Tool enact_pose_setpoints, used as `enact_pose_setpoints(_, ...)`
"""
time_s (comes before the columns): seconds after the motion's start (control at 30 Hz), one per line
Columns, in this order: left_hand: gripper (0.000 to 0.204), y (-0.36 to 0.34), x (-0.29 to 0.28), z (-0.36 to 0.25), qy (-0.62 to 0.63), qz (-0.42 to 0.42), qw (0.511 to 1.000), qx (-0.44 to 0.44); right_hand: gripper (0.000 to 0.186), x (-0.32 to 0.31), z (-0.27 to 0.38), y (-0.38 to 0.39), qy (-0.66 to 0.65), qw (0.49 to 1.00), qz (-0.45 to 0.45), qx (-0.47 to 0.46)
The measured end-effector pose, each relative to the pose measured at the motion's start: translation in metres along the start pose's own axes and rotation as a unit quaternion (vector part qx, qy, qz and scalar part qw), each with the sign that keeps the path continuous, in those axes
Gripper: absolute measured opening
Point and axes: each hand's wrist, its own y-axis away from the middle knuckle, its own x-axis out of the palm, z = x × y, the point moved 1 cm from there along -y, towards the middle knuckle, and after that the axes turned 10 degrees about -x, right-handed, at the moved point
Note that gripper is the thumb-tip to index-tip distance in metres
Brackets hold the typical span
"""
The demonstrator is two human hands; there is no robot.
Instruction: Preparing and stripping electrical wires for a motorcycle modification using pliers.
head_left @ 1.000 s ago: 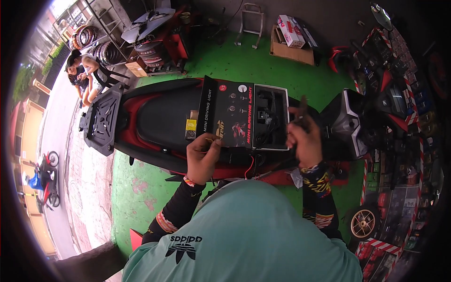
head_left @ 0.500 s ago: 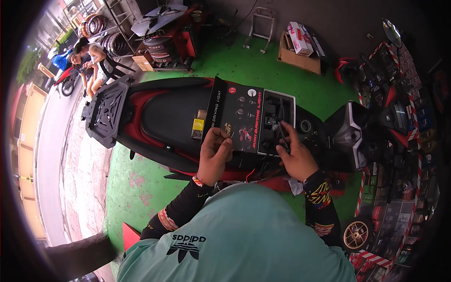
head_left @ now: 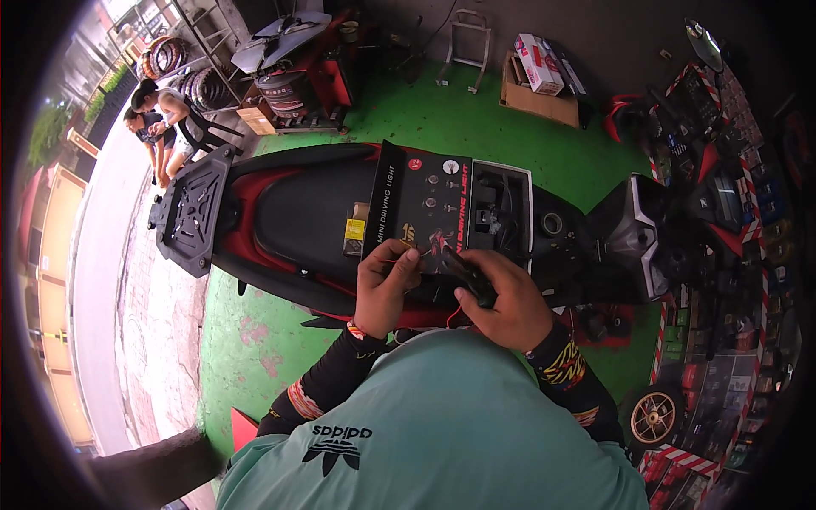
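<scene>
My left hand (head_left: 382, 289) pinches a thin wire (head_left: 415, 250) over the lower edge of an open black light-kit box (head_left: 389, 195) lying on the motor scooter seat (head_left: 297, 204). My right hand (head_left: 510, 306) grips a dark hand tool (head_left: 467, 280), apparently pliers, its tip close to my left fingertips. The box’s tray (head_left: 506, 200), at its right part, holds dark parts and cables. A small yellow package (head_left: 355, 229) sits just left of the box. A short red wire (head_left: 453, 316) shows below my hands.
Two people (head_left: 170, 127) sit at the upper left by tire racks (head_left: 166, 55). A red machine (head_left: 331, 81), a cardboard box (head_left: 540, 106) and a metal stand (head_left: 467, 42) stand behind the scooter. Shelved stock (head_left: 731, 357) and a loose wheel (head_left: 653, 415) are at the right.
My right hand has moved left and down from the box’s tray, bringing the dark tool beside my left fingers. My left hand has stayed near the same spot, still pinching.
</scene>
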Motion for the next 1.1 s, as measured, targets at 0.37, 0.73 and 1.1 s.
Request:
enact_pose_setpoints(0.37, 0.015, 0.000, -0.003, 0.003, -0.002, 0.045, 0.998, 0.032, 0.048, 0.017, 0.002, -0.007, 0.064, 0.998, 0.016, 0.002)
enact_pose_setpoints(0.73, 0.012, 0.001, -0.002, 0.003, -0.013, 0.044, 0.998, 0.050, 0.054, 0.015, 0.000, -0.009, 0.164, 0.985, 0.031, -0.035)
enact_pose_setpoints(1.1, 0.013, -0.001, -0.006, 0.009, 0.007, 0.054, 0.997, 0.045, 0.054, 0.016, 0.000, -0.011, 0.154, 0.987, 0.042, -0.021)
